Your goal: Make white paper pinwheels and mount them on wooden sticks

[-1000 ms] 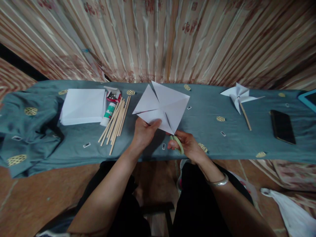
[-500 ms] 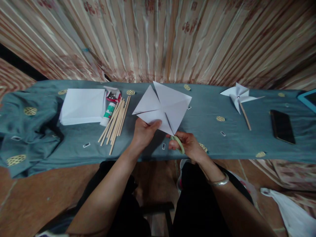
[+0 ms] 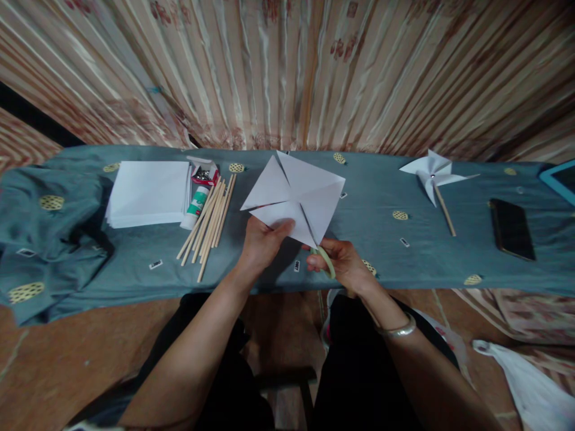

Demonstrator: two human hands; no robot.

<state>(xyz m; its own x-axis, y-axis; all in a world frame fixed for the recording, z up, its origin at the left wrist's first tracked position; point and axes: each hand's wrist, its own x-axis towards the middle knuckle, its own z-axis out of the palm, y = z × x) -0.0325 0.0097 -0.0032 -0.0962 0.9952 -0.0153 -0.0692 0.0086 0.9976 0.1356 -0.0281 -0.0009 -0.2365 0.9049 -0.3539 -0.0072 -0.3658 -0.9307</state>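
A square sheet of white paper [image 3: 313, 185], slit from its corners toward the middle, is held above the cloth. My left hand [image 3: 265, 240] pinches its near-left part, thumb on top and the fingers underneath. My right hand [image 3: 339, 261] has its fingers in the handles of light green scissors [image 3: 329, 263]. The scissors are at the paper's near corner, by the end of one slit. Their blades are mostly hidden by the paper and my fingers.
On the green cloth [image 3: 372, 251] at left are a paper stack [image 3: 148, 194], an open red box of metal pins [image 3: 204, 173], a glue stick [image 3: 196, 206] and several wooden sticks [image 3: 211, 227]. At right lie a paper pinwheel [image 3: 433, 176], a phone [image 3: 512, 229] and a blue-edged tablet [image 3: 559, 182].
The paper's far and right corners have tilted slightly down and left. Both hands keep nearly the same place and hold. The whole view has shifted a little.
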